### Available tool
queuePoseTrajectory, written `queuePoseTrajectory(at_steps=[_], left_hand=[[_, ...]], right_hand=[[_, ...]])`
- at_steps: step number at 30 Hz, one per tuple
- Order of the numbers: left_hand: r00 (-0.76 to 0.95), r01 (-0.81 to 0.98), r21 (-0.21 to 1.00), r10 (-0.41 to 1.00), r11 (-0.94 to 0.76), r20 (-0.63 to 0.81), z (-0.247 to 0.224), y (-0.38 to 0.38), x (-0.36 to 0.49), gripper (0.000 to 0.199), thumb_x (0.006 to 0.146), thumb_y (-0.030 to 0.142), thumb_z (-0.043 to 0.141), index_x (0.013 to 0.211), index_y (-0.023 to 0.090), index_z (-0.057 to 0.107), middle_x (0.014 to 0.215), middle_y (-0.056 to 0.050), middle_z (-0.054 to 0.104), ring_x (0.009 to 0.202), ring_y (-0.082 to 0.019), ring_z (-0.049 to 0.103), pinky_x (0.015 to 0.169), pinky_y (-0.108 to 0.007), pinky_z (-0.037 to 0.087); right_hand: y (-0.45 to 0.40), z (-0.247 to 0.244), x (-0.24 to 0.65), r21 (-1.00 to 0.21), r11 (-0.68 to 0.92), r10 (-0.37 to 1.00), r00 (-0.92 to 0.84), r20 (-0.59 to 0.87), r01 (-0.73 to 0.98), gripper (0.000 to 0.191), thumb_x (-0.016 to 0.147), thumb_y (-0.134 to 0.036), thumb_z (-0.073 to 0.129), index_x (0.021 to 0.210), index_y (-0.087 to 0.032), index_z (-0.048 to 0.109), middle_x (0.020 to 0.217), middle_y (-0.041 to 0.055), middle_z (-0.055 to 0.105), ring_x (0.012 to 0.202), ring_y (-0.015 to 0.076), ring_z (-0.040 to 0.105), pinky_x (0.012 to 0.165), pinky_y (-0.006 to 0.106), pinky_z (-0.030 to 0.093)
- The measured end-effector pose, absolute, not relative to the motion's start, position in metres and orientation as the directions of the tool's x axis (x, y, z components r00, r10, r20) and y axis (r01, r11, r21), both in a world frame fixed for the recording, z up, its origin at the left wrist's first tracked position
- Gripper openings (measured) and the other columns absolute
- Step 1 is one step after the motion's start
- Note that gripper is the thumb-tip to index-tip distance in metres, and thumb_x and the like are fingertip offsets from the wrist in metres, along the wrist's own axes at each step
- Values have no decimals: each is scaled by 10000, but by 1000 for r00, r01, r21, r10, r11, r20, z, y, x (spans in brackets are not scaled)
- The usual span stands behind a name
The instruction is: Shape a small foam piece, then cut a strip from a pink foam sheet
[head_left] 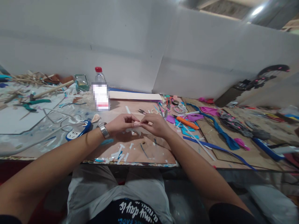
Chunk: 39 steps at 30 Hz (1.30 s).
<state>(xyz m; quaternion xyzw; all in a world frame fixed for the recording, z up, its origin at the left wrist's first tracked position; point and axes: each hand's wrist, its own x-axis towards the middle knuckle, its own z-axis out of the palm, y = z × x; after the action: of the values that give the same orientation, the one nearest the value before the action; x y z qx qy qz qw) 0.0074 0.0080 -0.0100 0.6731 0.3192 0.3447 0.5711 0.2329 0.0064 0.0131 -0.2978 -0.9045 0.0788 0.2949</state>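
A small pale pink piece (136, 123) is pinched between my two hands over the middle of the worktable. My left hand (122, 123), with a metal watch (103, 130) on its wrist, has its fingertips closed on the piece from the left. From the right, the thumb and finger of my right hand (154, 124) press on its other end. Scraps of white paper (119, 154) lie below my hands near the table edge. Another pale piece (96, 118) rests by a blue and white power strip (79, 130) to the left.
A red-capped bottle (99, 76) stands behind my left hand. Scissors (141, 111) lie behind my hands. An orange cutter (187, 122), blue ribbon (219, 147) and coloured scraps are on the right. Pliers (29, 107) and a hammer (52, 90) lie at the left.
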Motion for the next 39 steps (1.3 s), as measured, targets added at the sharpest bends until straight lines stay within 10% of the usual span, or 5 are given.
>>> queuePoseTrajectory(at_steps=[13,39], left_hand=[[331,-292,952,944,90,12,-10,11,14,303,695,295,851,916,149,702,754,14,614,664,-80,549,661,-238,429],[524,-51,995,846,-82,97,-9,8,9,305,791,364,772,1008,152,736,1000,-78,723,874,-169,632,850,-318,456]], right_hand=[[6,14,233,-304,832,553,-657,512,464,199,947,-315,634,796,-188,664,781,47,713,729,173,619,744,315,443],[5,15,234,-316,801,598,-638,486,509,150,939,-327,645,913,-195,710,803,45,715,747,180,625,738,315,449]])
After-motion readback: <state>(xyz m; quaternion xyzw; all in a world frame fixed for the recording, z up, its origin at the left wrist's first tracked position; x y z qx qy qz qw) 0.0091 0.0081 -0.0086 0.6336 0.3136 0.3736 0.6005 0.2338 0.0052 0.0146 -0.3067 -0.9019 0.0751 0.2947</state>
